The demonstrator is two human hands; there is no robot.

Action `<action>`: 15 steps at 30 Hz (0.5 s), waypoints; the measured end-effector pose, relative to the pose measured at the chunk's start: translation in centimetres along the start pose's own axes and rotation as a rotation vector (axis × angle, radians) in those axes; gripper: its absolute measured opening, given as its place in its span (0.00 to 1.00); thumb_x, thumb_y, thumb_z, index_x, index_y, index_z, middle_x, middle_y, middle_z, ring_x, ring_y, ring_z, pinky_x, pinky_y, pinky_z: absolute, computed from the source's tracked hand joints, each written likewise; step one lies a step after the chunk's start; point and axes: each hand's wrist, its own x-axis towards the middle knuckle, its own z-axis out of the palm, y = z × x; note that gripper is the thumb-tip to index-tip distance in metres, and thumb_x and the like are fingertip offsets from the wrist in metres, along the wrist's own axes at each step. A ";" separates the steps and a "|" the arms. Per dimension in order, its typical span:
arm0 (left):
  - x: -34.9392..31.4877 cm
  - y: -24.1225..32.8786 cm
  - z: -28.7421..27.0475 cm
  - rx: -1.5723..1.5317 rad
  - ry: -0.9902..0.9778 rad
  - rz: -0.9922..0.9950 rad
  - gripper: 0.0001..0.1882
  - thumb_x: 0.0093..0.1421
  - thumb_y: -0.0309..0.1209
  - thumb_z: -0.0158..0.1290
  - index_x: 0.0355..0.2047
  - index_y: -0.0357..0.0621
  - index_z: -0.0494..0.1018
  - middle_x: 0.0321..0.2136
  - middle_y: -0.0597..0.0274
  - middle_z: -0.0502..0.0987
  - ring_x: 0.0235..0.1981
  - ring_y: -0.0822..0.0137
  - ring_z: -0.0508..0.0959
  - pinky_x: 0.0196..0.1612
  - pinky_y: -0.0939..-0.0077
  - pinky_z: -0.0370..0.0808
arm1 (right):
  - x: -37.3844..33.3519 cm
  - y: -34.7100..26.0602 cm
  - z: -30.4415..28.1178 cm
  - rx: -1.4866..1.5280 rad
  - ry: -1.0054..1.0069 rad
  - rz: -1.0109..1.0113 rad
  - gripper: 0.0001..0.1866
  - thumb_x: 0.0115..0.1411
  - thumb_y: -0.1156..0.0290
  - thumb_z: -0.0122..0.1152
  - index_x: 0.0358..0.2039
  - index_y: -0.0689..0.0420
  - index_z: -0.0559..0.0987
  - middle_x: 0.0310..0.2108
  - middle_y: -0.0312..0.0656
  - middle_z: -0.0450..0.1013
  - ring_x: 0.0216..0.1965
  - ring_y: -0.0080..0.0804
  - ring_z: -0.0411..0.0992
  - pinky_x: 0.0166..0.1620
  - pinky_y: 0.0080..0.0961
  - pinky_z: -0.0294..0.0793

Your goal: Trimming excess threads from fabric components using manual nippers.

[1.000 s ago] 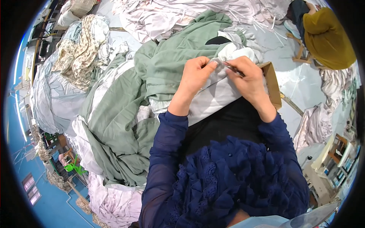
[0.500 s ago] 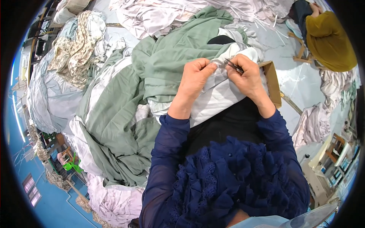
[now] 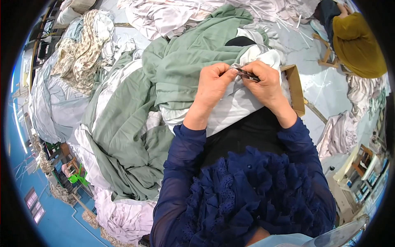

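Green and white fabric (image 3: 181,57) lies heaped before me, its white side (image 3: 230,107) draped over my lap. With thumb and fingers pinched, my left hand (image 3: 214,82) grips an edge of the white cloth. My right hand (image 3: 263,80) is closed around small dark thread snips (image 3: 249,75), whose tips point left and reach the cloth at my left fingertips. The two hands are almost touching. Fingers hide part of the snips and the exact spot where they meet the cloth.
An open cardboard box (image 3: 294,90) stands just right of my right forearm. Patterned and pale fabric heaps (image 3: 80,53) lie at the left, more pale cloth (image 3: 164,16) at the back. A person in a mustard top (image 3: 358,45) sits at the far right beside a wooden stool (image 3: 327,53).
The snips have swung to lie flatter, with their tips now at my left fingertips. My right hand has turned slightly and shifted a little down and left; my left hand has barely moved.
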 end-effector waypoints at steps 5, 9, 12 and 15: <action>0.0 0.0 0.2 -0.003 0.017 0.001 0.10 0.63 0.26 0.59 0.25 0.35 0.76 0.18 0.79 0.67 0.21 0.85 0.59 0.22 0.82 0.55 | -0.2 -0.2 0.0 -0.070 0.017 -0.014 0.09 0.46 0.82 0.66 0.30 0.61 0.78 0.25 0.41 0.73 0.24 0.32 0.71 0.29 0.24 0.69; -0.1 0.2 0.2 -0.023 0.029 -0.040 0.10 0.63 0.27 0.59 0.24 0.36 0.76 0.18 0.79 0.67 0.21 0.85 0.59 0.22 0.82 0.55 | -1.0 -0.2 -0.3 0.052 0.025 0.120 0.06 0.49 0.82 0.64 0.28 0.61 0.76 0.23 0.35 0.70 0.22 0.21 0.66 0.27 0.19 0.65; 0.0 -0.2 0.0 -0.054 0.033 -0.048 0.10 0.63 0.27 0.59 0.25 0.36 0.76 0.18 0.79 0.68 0.20 0.85 0.60 0.21 0.82 0.55 | -1.6 -0.5 -1.1 0.268 -0.027 0.328 0.03 0.53 0.81 0.62 0.28 0.61 0.76 0.23 0.29 0.69 0.23 0.13 0.62 0.26 0.16 0.61; -0.2 0.0 -0.1 -0.074 0.034 -0.030 0.10 0.63 0.28 0.59 0.25 0.36 0.76 0.18 0.78 0.69 0.20 0.85 0.59 0.21 0.83 0.55 | -1.8 -0.9 -1.9 0.480 -0.046 0.467 0.03 0.57 0.79 0.61 0.28 0.60 0.76 0.24 0.27 0.69 0.22 0.10 0.59 0.25 0.14 0.57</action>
